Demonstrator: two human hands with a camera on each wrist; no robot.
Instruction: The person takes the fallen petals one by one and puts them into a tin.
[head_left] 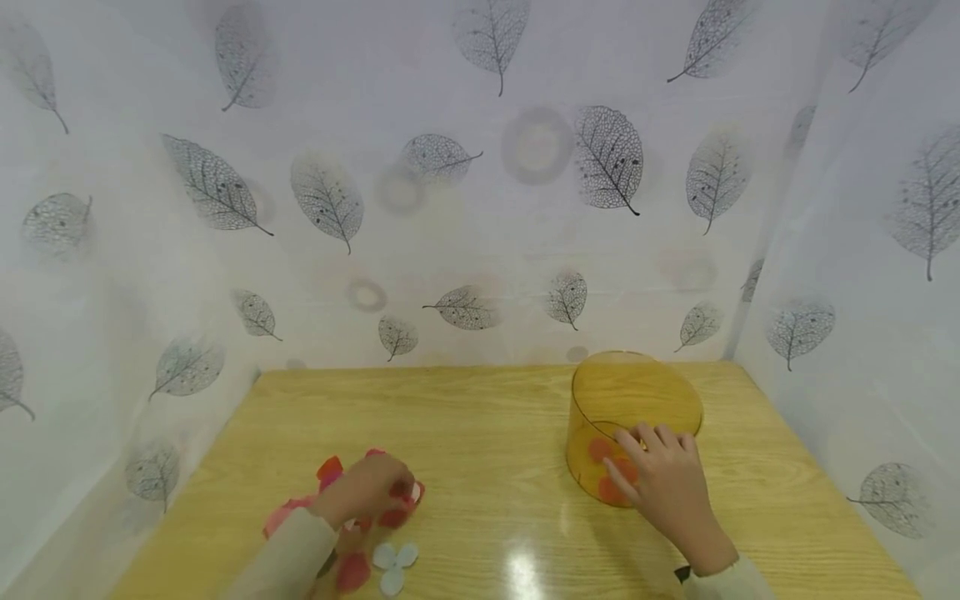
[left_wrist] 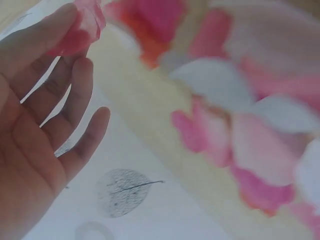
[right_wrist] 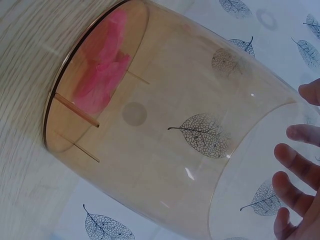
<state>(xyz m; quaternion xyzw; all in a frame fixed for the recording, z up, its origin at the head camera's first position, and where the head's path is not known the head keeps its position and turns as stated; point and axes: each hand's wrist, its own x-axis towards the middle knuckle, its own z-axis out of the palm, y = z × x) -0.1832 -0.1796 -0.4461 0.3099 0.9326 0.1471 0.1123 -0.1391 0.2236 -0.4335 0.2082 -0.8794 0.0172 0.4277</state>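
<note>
My left hand [head_left: 367, 487] is over a scatter of petals at the left of the table. In the left wrist view its thumb and fingers pinch a pink petal [left_wrist: 82, 32]; the other fingers are spread. Loose pink, red and white petals [left_wrist: 260, 150] lie about it. On the right stands a see-through amber tub [head_left: 633, 387], upright, with several pink petals [right_wrist: 102, 75] at its bottom. My right hand [head_left: 667, 483] is at the tub's near side, fingers spread and slightly bent by the rim, holding nothing. Whether it touches the rim I cannot tell.
A pale flower-shaped piece [head_left: 393, 567] and a red petal [head_left: 352, 573] lie near the front of the wooden table [head_left: 480, 442]. White leaf-printed sheets [head_left: 495, 225] stand behind the table and along both sides.
</note>
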